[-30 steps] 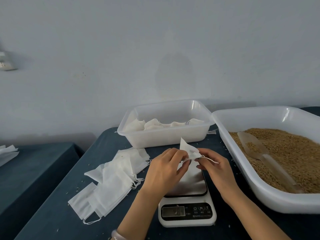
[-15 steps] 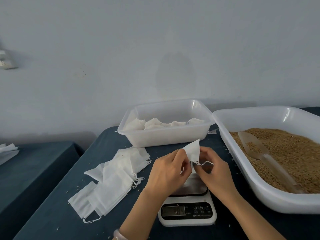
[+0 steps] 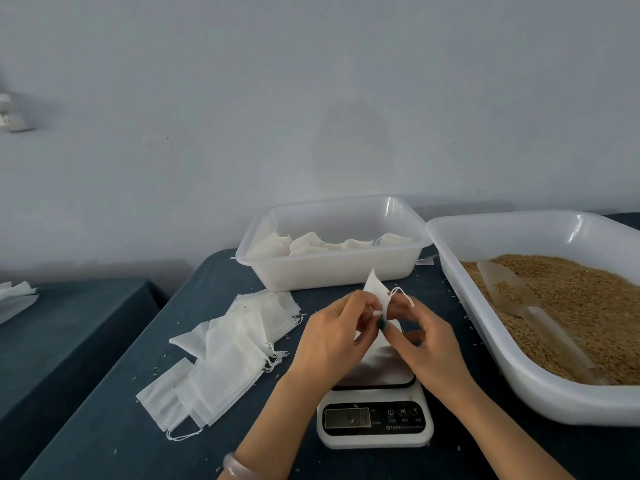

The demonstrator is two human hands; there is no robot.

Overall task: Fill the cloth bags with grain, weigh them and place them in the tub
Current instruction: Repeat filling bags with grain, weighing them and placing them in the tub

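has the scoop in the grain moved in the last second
No. The scoop lies in the same spot and at the same angle against the grain tray left rim.

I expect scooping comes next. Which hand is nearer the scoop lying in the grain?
Right. The right hand is just left of the scoop. The left hand lies farther left, beyond the right one. Both pinch the cloth bag.

Plain pale grey-blue wall (image 3: 311,98), soft even light.
Dark teal-clothed table (image 3: 104,427) against wall; second table (image 3: 69,327) alike to left, gap between; small white wall fixture (image 3: 10,116) far left, blurred.
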